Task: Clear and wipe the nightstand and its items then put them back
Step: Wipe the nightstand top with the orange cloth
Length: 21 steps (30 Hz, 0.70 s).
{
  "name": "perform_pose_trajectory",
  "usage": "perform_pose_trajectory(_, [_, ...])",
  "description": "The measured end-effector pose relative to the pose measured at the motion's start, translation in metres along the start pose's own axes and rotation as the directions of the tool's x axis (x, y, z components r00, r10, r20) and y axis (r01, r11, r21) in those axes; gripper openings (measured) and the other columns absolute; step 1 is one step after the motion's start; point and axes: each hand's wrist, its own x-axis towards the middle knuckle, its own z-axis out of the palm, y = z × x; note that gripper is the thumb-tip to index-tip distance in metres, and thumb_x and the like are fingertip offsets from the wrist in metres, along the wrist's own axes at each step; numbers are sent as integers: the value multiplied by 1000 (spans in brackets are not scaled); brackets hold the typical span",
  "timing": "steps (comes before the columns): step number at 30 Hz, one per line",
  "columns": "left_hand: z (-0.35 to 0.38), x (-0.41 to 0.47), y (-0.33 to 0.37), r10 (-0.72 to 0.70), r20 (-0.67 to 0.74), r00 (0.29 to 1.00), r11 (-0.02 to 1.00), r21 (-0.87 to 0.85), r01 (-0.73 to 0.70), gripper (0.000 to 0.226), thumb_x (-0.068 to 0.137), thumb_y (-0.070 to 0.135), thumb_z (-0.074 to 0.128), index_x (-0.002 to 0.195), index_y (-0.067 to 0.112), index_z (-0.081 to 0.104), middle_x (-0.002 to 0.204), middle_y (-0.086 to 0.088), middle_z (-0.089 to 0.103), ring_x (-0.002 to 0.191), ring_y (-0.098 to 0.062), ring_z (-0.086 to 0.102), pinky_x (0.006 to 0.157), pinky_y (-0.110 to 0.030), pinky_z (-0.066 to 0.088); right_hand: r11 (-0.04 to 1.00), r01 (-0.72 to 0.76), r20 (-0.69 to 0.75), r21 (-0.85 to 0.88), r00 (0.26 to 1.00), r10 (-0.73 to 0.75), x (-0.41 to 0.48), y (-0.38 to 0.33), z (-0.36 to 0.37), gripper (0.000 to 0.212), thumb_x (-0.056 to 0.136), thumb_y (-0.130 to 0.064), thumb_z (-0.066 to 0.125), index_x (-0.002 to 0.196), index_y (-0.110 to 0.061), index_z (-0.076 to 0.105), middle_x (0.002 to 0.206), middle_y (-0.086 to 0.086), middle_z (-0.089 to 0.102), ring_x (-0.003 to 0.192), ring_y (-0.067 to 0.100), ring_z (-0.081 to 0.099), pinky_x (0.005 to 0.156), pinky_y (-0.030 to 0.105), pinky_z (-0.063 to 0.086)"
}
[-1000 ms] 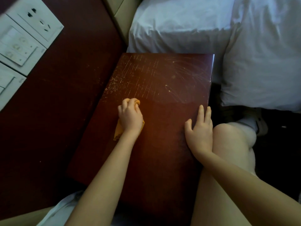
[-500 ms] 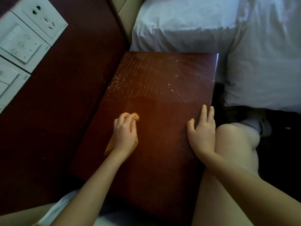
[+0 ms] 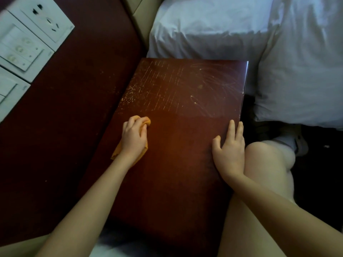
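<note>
We see the white bedding (image 3: 213, 30) filling the far and right side, its fold hanging down past the far right corner of the nightstand (image 3: 176, 182). On the left, the dark red wall panel (image 3: 65, 136) runs the whole length of the nightstand's left edge, touching it or just beside it; we cannot tell which. White switch plates and a socket (image 3: 42, 19) sit on the panel's far left.

The far edge of the nightstand's dark wooden top meets the bedding. Its right edge faces a dark gap, with our bare knee (image 3: 267, 160) just beside that edge on the near side. A wide stretch of wood lies between our two hands and runs on to the far edge, marked there with pale scratches, a swirl of scuffs and a scatter of light specks near the left edge.

Our right hand (image 3: 229, 151) lies flat on the top at the right edge, fingers straight and slightly apart, holding nothing, with its outer side close against the knee.

Our left hand (image 3: 133, 138) is near the left edge, about halfway along the top. Its fingers curl over a bunched orange cloth (image 3: 116, 152) and press it onto the wood. The cloth is under the palm. One fold shows past the fingertips on the far side and a corner sticks out by the wrist, reaching the left edge.
</note>
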Motion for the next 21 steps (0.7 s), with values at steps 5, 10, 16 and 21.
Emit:
perform_pose_trajectory(5, [-10, -6, -20, -73, -51, 996, 997, 29, 75, 27, 94, 13, 48, 117, 12, 61, 127, -10, 50, 115, -26, 42, 90, -24, 29, 1000, 0, 1, -4, 1000, 0, 0, -1, 0, 62, 94, -26, 43, 148, -15, 16, 157, 9, 4, 140, 29, 15, 111, 36, 16])
perform_pose_trajectory(10, [1, 18, 1, -273, -160, 949, 962, -11, 275, 26, 95, 14, 43, 115, 12, 61, 127, -7, 49, 113, -25, 42, 86, -24, 30, 1000, -2, -5, -12, 1000, 2, 0, 0, 0, 62, 94, -25, 44, 148, -14, 17, 156, 10, 5, 139, 30, 16, 111, 37, 17])
perform_pose_trajectory(16, [10, 9, 20, -104, -89, 991, 995, -8, 104, 26, 95, 13, 45, 115, 15, 61, 128, -7, 49, 115, -25, 40, 86, -21, 27, 1000, -2, -9, -7, 1000, 2, 0, 0, 1, 62, 94, -25, 45, 148, -13, 18, 156, 10, 6, 140, 29, 16, 111, 35, 17])
perform_pose_trajectory(21, [4, -13, 5, 55, -6, 998, 998, 4, -55, 26, 93, 13, 48, 116, 14, 61, 124, -9, 50, 112, -25, 43, 86, -25, 32, 1000, -4, -6, -8, 1000, 4, -1, -1, 0, 62, 94, -25, 44, 148, -14, 17, 157, 9, 5, 140, 28, 15, 111, 35, 16])
